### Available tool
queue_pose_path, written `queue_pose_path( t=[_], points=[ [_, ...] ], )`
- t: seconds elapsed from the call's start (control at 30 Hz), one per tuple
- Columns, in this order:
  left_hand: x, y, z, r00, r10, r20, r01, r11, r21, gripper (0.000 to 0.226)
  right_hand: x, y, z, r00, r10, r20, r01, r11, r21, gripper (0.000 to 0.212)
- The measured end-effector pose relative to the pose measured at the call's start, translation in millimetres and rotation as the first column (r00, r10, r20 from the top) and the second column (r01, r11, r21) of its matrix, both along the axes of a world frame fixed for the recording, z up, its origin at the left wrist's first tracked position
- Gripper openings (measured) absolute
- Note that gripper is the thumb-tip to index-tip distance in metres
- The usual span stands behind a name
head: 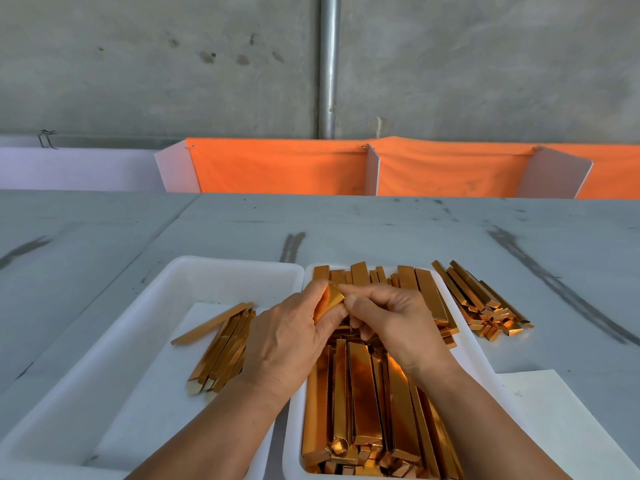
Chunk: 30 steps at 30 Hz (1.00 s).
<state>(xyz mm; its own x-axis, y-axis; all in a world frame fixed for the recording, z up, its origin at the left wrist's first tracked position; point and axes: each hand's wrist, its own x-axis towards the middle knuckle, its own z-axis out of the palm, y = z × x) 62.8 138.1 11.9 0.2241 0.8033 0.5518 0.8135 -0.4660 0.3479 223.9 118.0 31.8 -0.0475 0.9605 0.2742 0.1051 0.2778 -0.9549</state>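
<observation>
Closest to you, the right white tray [292, 438] is packed with long gold foil boxes [363, 393] lying lengthwise. Above its far half, your left grip [287, 341] and right grip [394, 323] meet, both pinching one folded gold foil piece [329, 301] between thumb and fingertips, with the fingers curled narrow around it. The left white tray [207, 268] holds a small bundle of flat gold strips [225, 341]. Another gold heap [485, 306] lies on the tabletop [381, 230], just right of the trays.

Gold foil strips [363, 393], white trays [194, 271]
</observation>
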Motion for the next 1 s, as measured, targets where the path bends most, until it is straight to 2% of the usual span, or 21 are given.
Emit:
queue_pose_path(
  t=[0.1, 0.37, 0.5, 0.67, 0.8, 0.87, 0.93, 1.0],
  points=[
    [-1, 1, -1, 0.999, 0.033, 0.005, -0.033, 0.999, -0.015, 0.066, -3, -1, -2, 0.999, -0.003, 0.033, 0.003, 1.0, 0.003, 0.029],
    [2, -2, 1, 0.999, -0.003, -0.039, 0.003, 1.0, 0.006, 0.059, -5, 5, -4, 0.997, -0.078, -0.012, 0.077, 0.994, -0.075, 0.003],
    [3, -4, 1, 0.999, -0.033, -0.016, 0.034, 0.999, 0.005, 0.05, -2, 6, -2, 0.994, -0.11, -0.029, 0.107, 0.991, -0.083, 0.004],
    [3, -3, 1, 0.998, -0.06, 0.009, 0.06, 0.998, 0.022, 0.053, -2, 7, -2, 0.993, -0.119, -0.008, 0.118, 0.99, -0.083, 0.006],
    [0, -4, 4, 0.986, -0.056, 0.158, 0.059, 0.998, -0.015, 0.069, 4, 9, 0, 0.973, -0.214, -0.081, 0.204, 0.972, -0.115, 0.012],
    [-3, -1, 5, 0.967, -0.018, 0.255, 0.026, 0.999, -0.028, 0.068, 11, 10, 3, 0.961, -0.25, -0.115, 0.228, 0.958, -0.175, 0.017],
    [-4, 1, 8, 0.945, 0.027, 0.325, -0.019, 0.999, -0.027, 0.056, 14, 10, 5, 0.973, -0.216, -0.078, 0.193, 0.954, -0.23, 0.02],
    [-7, 3, 12, 0.921, 0.085, 0.381, -0.071, 0.996, -0.05, 0.05, 13, 8, 3, 0.992, -0.118, 0.05, 0.127, 0.954, -0.272, 0.022]
  ],
)
